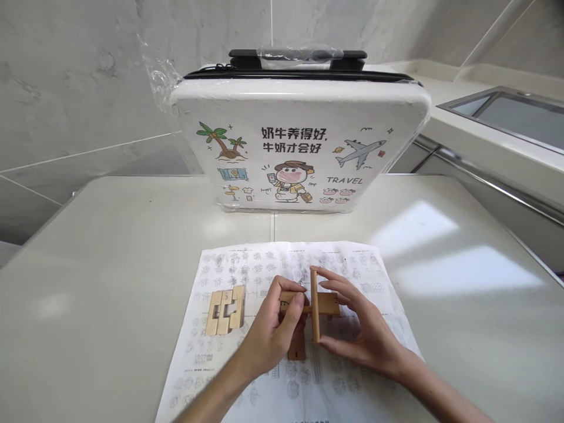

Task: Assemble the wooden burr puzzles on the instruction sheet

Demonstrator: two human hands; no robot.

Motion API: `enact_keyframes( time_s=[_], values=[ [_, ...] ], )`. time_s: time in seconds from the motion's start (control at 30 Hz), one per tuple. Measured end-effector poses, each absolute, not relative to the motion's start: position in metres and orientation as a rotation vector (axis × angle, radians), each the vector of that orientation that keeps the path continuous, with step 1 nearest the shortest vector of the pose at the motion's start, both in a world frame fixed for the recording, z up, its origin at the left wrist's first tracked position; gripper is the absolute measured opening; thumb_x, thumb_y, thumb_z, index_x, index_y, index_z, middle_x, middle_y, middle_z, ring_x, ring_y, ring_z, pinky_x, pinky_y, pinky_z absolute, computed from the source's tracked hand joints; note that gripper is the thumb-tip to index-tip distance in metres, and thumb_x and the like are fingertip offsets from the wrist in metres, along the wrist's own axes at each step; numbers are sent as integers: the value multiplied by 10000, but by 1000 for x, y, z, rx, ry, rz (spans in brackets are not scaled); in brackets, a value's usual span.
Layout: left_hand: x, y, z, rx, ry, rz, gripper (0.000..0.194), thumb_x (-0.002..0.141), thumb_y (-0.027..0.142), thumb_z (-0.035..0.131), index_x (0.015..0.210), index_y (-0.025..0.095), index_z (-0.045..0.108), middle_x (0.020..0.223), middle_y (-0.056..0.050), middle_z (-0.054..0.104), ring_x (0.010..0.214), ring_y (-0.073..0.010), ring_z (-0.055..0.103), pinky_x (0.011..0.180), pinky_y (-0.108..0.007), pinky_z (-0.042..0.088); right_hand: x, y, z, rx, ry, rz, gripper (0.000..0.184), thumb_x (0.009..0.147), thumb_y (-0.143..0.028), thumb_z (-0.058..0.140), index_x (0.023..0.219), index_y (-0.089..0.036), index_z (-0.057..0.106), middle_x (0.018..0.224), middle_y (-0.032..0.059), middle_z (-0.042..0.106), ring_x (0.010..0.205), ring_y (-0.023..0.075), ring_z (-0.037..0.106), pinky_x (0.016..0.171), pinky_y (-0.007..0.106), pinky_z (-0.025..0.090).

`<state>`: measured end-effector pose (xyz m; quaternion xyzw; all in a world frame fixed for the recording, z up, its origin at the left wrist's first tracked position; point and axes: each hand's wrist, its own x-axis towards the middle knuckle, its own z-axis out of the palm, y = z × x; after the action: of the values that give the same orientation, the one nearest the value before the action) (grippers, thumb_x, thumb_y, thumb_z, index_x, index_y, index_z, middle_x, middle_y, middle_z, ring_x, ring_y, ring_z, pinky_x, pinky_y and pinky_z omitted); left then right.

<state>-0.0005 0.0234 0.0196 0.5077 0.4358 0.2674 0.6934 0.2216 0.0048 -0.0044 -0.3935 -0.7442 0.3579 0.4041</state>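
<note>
My left hand (278, 329) is closed around a joined group of brown wooden puzzle pieces (328, 304), thumb and index finger pinching the left end, which bears a dark mark. One piece (296, 346) of the group points down toward me below my fingers. With thumb and fingertips my right hand (356, 323) holds a narrow wooden piece (315, 311) at its two ends, upright in the view and crossing the group. Whether the two are interlocked I cannot tell. To the left lie several paler, notched wooden pieces (223, 322), set side by side on the paper.
A large printed sheet (189, 352) with small puzzle diagrams lies under my hands on the pale table (101, 282). Behind it stands a white, plastic-wrapped case (299, 106) with travel drawings and a black handle. A counter (484, 129) with a dark glassy panel is at right.
</note>
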Motion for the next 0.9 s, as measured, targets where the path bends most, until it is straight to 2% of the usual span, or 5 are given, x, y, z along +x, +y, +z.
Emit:
enact_keyframes(
  time_s=[0.2,0.4,0.53,0.67,0.9],
  values=[
    [-2,23,19,1141,982,588,427,1070,668,460,1147,248,472,737,56,450,595,-124,386,575,-266,332,223,4,-5,-1002,-1880,912,682,954,-259,794,1535,-345,447,1670,162,480,1567,356,450,1061,491,633],
    [-1,23,19,1124,991,620,426,1061,663,491,1146,246,497,796,30,516,603,-123,427,581,-269,355,222,5,-4,-1005,-1893,895,693,957,-268,787,1544,-351,428,1669,161,480,1570,356,445,1028,475,647],
    [3,23,23,1067,1037,756,418,1048,655,535,1115,242,515,801,26,556,616,-127,482,581,-259,389,219,5,-8,-1048,-1898,831,847,942,-306,802,1632,-341,310,1702,178,420,1545,376,474,1049,519,632],
    [6,24,26,987,1113,933,347,1059,589,565,1099,245,535,796,20,596,638,-132,506,601,-260,416,215,2,-9,-1161,-2016,742,974,902,-361,844,1666,-324,241,1621,183,511,1437,389,581,1091,583,600],
    [5,30,17,998,1070,1032,311,1075,563,542,1159,264,522,721,59,517,613,-125,482,647,-282,457,204,1,-2,-1036,-2315,659,1016,835,-528,891,1638,-252,333,1592,197,533,1526,453,428,1190,681,478]
  ],
)
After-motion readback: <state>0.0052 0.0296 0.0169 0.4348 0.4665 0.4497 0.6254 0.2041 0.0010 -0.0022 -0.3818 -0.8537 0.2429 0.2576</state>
